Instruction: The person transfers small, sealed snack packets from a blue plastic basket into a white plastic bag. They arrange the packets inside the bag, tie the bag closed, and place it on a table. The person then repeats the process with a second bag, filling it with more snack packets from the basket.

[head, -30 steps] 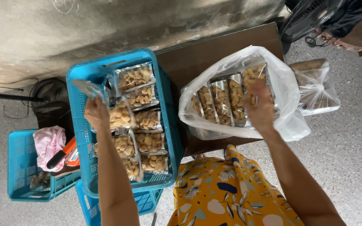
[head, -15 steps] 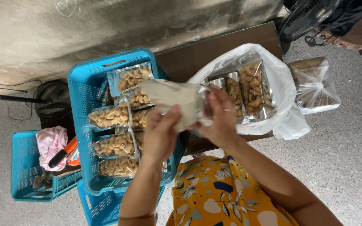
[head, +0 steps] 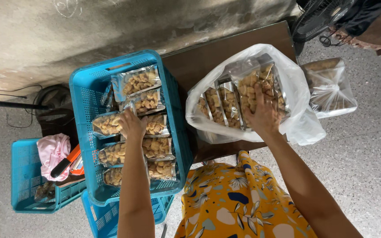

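A blue plastic crate (head: 82, 88) holds several clear packets of fried snacks (head: 138, 82) laid in two rows. My left hand (head: 132, 124) rests inside the crate on a snack packet (head: 109, 124) in the left row, fingers curled over it. To the right, a white plastic bag (head: 303, 125) stands open on a dark brown table (head: 199, 59) and holds more upright snack packets (head: 219, 103). My right hand (head: 264, 113) is inside the bag, fingers spread over the rightmost packet (head: 254, 83). Whether it grips it is unclear.
A second blue crate (head: 25, 176) at the left holds a pink cloth (head: 51, 150) and an orange-handled tool (head: 65, 162). Another blue crate (head: 104, 218) sits below the main one. A clear bag of snacks (head: 329, 88) lies right; a fan (head: 318, 17) stands at the top right.
Both hands carried a packet from the bag to the crate. Now the left hand lies on a packet in the crate and the right hand has gone back into the bag.
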